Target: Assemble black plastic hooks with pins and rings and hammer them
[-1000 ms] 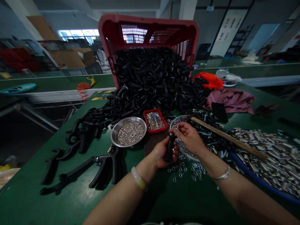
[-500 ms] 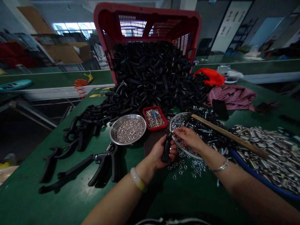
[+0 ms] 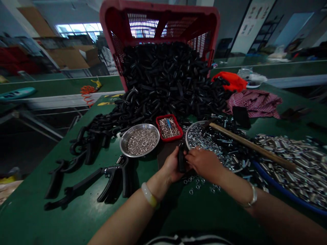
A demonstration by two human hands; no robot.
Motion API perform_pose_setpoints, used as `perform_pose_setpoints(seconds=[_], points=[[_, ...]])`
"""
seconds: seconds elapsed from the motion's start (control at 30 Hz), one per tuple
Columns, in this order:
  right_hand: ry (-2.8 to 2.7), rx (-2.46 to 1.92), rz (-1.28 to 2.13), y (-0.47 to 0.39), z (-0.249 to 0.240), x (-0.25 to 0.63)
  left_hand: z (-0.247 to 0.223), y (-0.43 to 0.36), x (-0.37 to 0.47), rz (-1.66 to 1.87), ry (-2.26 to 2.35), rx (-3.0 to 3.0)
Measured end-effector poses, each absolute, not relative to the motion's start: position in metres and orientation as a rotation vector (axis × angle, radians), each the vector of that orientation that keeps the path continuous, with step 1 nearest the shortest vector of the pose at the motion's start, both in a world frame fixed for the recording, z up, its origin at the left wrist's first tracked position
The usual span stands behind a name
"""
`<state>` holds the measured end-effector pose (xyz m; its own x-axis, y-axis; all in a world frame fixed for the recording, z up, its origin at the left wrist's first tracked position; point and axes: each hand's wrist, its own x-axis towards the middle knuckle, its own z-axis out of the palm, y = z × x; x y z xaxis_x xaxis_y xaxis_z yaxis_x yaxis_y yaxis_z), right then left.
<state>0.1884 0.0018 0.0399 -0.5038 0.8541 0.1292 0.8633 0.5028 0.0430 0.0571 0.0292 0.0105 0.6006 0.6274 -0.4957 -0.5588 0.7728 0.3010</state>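
My left hand (image 3: 171, 166) is wrapped around a black plastic handle (image 3: 181, 158), held upright over the dark mat at the middle of the bench. Against the right side of this handle, my right hand (image 3: 203, 162) is closed with its fingers curled inward. Those fingertips are partly hidden, and I cannot make out any small part in them. Behind my right hand is a round tray of small metal nuts and bolts (image 3: 201, 137). Loose nuts (image 3: 198, 182) lie scattered just below the hands.
Black handles spill from a red crate (image 3: 159, 8). A steel bowl of small rivets (image 3: 121, 144) and a red basket (image 3: 176, 139) stand ahead. A wooden-handled hammer (image 3: 250, 144) lies by metal sleeves (image 3: 301, 166). Assembled black clamps (image 3: 112, 180) rest at left.
My right hand has moved down from the top of the handle to its right side, and its fingers have curled in. The handle stands more upright in my left hand.
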Motion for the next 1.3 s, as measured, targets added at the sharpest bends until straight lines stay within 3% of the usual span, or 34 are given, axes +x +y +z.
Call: perform_pose_setpoints(seconds=[0.37, 0.67, 0.93, 1.07, 1.2, 1.3], points=[[-2.285, -1.706, 0.03, 0.027, 0.047, 0.197, 0.01, 0.027, 0.061, 0.628, 0.595, 0.149], [-2.306, -1.572, 0.507, 0.032, 0.04, 0.202, 0.004, 0.027, 0.056, 0.636, 0.545, 0.121], [-1.731, -1.631, 1.04, 0.036, 0.048, 0.203, 0.009, 0.03, 0.059, 0.692, 0.499, -0.038], [-1.72, -1.598, 0.827, 0.031, 0.043, 0.2, 0.011, 0.03, 0.063, 0.728, 0.543, -0.082], [-2.04, -1.501, 0.355, 0.023, 0.039, 0.198, 0.01, 0.032, 0.064, 0.761, 0.648, -0.063], [-2.29, -1.366, 0.254, 0.017, 0.039, 0.199, 0.01, 0.033, 0.062, 0.776, 0.681, -0.091]])
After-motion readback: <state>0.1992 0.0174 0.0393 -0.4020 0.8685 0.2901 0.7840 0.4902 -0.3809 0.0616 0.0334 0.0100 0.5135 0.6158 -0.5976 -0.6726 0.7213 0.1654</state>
